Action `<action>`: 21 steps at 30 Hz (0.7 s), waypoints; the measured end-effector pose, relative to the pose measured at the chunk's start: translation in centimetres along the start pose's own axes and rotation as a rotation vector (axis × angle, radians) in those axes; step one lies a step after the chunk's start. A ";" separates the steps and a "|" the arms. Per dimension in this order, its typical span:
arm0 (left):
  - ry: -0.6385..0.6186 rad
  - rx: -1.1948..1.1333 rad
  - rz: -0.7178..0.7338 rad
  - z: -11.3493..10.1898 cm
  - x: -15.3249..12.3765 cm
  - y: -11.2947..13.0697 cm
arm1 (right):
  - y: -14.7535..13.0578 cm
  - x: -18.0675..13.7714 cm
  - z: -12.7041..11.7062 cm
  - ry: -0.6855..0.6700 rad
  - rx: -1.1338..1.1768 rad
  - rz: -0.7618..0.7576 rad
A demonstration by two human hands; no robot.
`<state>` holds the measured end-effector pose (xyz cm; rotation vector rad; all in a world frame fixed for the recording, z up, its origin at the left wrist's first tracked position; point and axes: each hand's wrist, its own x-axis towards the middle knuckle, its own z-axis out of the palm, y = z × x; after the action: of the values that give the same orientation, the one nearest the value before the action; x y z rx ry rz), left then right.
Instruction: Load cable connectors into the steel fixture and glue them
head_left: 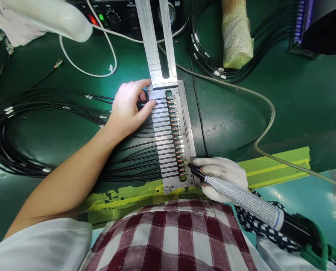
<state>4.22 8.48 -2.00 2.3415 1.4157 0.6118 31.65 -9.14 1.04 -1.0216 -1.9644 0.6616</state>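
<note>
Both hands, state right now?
Left hand: thumb and index apart at the metal fixture, by black cables; can't tell if gripping any.
Right hand: gloved, closed on the pen-like tool.

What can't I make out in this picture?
All in the head view:
1. Lettering on the pen-like tool in the right grip: too small to read.
2. Stretches of black cables: hidden by the left forearm and left grip.
3. Gauge: partly behind a metal bar.
4. Dark rounded object: cut off by the right edge.
</note>
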 end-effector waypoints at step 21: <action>-0.009 0.013 -0.009 0.1 0.0 -0.1 | 0.3 -0.5 0.1 0.010 0.012 0.005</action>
<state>4.19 8.54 -2.16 2.3444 1.4295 0.5905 31.84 -9.42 0.60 -1.0204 -1.9478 0.6696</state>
